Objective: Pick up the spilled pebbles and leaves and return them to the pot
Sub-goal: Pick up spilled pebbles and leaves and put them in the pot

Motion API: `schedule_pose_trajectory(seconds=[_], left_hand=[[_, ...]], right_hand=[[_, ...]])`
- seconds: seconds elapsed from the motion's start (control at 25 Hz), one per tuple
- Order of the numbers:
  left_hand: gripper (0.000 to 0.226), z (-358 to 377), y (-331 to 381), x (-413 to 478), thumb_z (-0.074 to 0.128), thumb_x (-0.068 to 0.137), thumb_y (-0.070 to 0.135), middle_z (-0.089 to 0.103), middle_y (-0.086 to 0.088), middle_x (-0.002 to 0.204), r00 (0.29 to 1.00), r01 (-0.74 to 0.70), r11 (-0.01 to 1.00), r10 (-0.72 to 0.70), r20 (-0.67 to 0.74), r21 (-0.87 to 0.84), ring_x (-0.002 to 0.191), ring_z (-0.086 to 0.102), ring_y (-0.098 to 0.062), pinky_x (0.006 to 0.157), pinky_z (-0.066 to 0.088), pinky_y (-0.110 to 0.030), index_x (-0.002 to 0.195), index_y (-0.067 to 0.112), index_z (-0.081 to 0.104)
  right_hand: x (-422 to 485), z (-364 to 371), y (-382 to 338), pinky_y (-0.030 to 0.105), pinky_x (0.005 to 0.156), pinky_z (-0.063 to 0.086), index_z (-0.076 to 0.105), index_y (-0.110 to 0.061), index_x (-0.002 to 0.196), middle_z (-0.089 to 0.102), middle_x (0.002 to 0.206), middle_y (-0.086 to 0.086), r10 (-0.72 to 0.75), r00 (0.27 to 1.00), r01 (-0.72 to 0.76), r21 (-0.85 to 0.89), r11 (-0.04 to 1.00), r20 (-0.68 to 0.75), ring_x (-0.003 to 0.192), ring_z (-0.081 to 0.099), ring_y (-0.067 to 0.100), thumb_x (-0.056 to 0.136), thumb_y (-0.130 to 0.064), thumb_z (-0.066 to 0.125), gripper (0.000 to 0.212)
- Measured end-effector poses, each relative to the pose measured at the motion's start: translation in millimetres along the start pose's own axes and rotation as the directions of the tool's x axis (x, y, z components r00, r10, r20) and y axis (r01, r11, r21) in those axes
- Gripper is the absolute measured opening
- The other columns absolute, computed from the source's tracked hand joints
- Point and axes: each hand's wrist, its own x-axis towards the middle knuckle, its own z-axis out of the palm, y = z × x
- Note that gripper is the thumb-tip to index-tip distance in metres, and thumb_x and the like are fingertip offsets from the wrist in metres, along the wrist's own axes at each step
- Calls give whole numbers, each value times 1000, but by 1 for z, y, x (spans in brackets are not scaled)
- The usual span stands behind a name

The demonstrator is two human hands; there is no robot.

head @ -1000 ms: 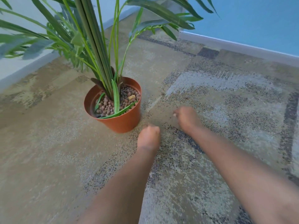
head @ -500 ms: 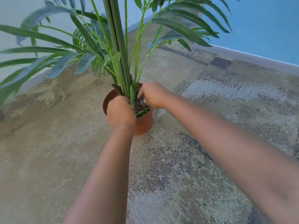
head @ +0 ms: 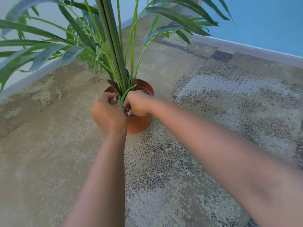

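Observation:
A terracotta pot [head: 139, 123] stands on the carpet and holds a tall green palm-like plant [head: 113, 46]. Brown pebbles [head: 127, 111] fill the pot and show between my hands. My left hand [head: 107, 113] is over the pot's near left rim, fingers curled down into the pebbles. My right hand [head: 138, 104] is over the pot's middle, fingers bent down onto the pebbles beside a short green leaf [head: 124, 96]. What either hand holds is hidden by the fingers. No spilled pebbles show on the carpet.
The patterned beige and grey carpet [head: 196, 161] spreads all around. A white baseboard [head: 246, 48] under a blue wall runs at the back right. Another baseboard [head: 32, 76] runs at the left. Long leaves [head: 32, 51] hang out over the left side.
Both hands went from the carpet in front of the pot up to the pot, and now press lower into the pebbles. The view has come closer to the plant.

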Motion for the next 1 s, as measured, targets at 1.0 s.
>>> schedule_pose_trajectory(seconds=[1.0], left_hand=[[65, 120, -28, -121, 70, 79, 44, 47, -11, 146, 490, -447, 834, -75, 868, 325, 129, 50, -26, 100, 46, -35, 132, 10, 54]], right_hand=[[-39, 50, 207, 34, 93, 51, 69, -7, 118, 71, 112, 18, 432, 783, -410, 150, 900, -449, 98, 69, 30, 97, -6, 55, 25]])
